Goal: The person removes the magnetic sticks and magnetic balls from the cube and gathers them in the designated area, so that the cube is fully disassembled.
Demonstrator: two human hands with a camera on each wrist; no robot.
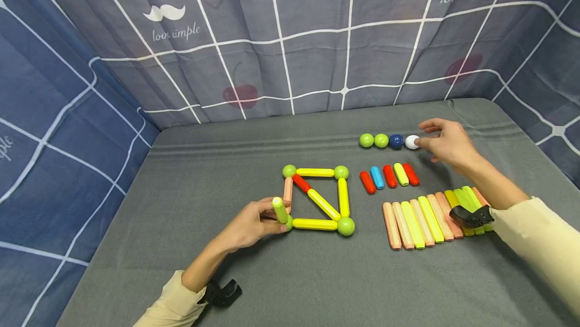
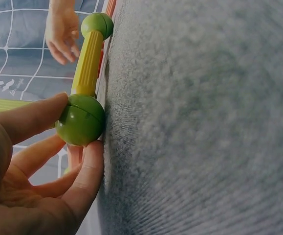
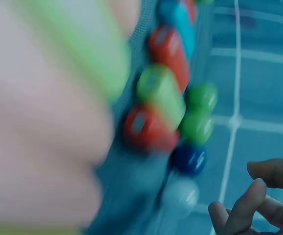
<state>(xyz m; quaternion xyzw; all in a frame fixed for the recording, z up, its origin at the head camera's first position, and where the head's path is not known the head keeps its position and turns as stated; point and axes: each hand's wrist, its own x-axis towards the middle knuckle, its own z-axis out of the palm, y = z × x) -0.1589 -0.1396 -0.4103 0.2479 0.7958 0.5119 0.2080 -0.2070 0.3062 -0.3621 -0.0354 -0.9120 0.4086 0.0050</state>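
Observation:
My left hand (image 1: 249, 224) pinches a green ball (image 2: 80, 126) at the near-left corner of a flat frame of sticks and balls. A light green stick (image 1: 279, 210) stands up from that ball. Yellow sticks (image 1: 314, 224) and a pinkish stick (image 1: 288, 190) form the sides, with green balls (image 1: 346, 226) at the corners. A red stick (image 1: 301, 183) and a yellow stick (image 1: 323, 205) make the diagonal. My right hand (image 1: 448, 143) is at the white ball (image 1: 411, 142), fingers loosely bent, apart from it in the right wrist view.
Left of the white ball sit a dark blue ball (image 1: 396, 141) and two green balls (image 1: 381, 140). Short red, blue and yellow-green sticks (image 1: 388, 176) lie in front. A row of long sticks (image 1: 412, 224) lies under the right forearm. A grid-patterned curtain (image 1: 312, 60) hangs behind the grey table (image 1: 204, 166).

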